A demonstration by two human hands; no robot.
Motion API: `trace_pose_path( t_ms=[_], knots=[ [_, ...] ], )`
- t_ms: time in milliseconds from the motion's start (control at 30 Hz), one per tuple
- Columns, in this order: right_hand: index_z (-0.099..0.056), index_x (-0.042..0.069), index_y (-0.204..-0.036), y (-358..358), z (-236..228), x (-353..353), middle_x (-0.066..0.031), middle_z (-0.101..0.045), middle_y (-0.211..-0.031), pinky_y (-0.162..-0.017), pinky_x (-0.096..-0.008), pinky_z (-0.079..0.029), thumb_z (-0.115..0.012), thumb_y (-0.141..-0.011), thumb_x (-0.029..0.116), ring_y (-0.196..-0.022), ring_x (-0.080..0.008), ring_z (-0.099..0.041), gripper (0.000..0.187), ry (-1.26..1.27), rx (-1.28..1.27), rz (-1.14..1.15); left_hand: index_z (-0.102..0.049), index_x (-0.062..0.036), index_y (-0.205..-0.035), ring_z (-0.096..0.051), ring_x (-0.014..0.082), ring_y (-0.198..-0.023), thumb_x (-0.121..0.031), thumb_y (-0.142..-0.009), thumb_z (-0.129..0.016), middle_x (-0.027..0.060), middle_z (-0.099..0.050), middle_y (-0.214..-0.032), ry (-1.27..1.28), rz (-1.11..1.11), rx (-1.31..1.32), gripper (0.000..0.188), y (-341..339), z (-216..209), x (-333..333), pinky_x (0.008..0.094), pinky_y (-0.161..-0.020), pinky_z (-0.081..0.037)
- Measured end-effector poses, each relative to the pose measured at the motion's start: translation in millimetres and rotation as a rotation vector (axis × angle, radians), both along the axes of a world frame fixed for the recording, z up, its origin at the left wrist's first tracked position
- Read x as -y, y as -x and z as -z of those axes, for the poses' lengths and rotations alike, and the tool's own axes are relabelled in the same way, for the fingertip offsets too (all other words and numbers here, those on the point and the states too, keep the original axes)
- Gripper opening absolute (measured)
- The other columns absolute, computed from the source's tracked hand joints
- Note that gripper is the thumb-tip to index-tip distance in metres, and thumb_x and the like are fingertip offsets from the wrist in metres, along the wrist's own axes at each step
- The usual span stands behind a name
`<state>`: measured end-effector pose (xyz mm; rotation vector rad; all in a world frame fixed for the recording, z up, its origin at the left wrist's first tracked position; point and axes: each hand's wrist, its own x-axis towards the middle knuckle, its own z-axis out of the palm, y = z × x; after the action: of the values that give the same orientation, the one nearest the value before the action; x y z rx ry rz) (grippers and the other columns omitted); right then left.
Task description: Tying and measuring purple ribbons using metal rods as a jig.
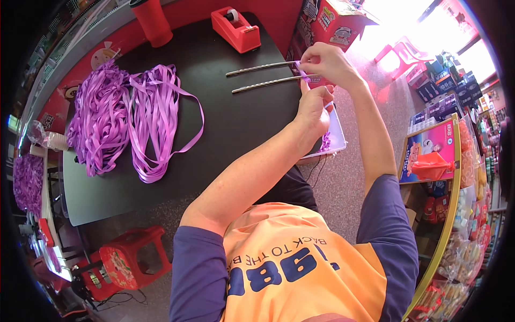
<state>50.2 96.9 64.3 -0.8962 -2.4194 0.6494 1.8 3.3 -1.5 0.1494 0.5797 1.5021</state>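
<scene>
Two twisted metal rods [263,85] lie side by side over the right part of the black table, their right ends at its edge. A short piece of purple ribbon [305,78] is around those right ends. My right hand [328,65] is closed in a pinch on the ribbon at the far rod. Just nearer to me, my left hand [315,110] has its fingers curled, with one fingertip pressed up against the ribbon at the near rod. Below the hands, partly hidden by my left hand, a white tray [338,134] holds small purple ribbon pieces.
Two heaps of long purple ribbon [155,123] lie on the left of the black table [214,139]. A red tape dispenser [236,32] and a red cup [152,24] stand at its far side. Red stools [134,257] are at lower left; a display counter [429,214] stands right.
</scene>
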Motion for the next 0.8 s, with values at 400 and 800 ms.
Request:
trace_pose_path(
  t_ms=[400, 800],
  knots=[
    [-0.068, 0.004, -0.083, 35, -9, 23, -0.0134, -0.063, -0.091, -0.075, -0.0401, -0.049, -0.066, -0.067, 0.028, -0.088, -0.0287, -0.062, 0.029, -0.391, 0.64, 0.102, -0.03, -0.0349, -0.133, -0.046, 0.0142, -0.093, -0.005, -0.066, -0.054, -0.003, -0.048, -0.107, -0.017, -0.015, 0.044, 0.076, -1, -3, 0, 0.0353, -0.079, -0.029],
    [-0.066, -0.002, -0.074, 26, 1, -9, -0.0131, -0.063, -0.066, -0.063, -0.0317, -0.049, -0.064, -0.069, 0.018, -0.062, -0.023, -0.061, 0.021, -0.02, 0.314, 0.047, -0.031, -0.0312, -0.13, -0.047, 0.0171, -0.087, -0.002, -0.065, -0.052, 0.0013, -0.05, -0.101, -0.005, -0.02, 0.027, 0.074, 0, 2, -2, 0.0357, -0.076, -0.031]
  ],
)
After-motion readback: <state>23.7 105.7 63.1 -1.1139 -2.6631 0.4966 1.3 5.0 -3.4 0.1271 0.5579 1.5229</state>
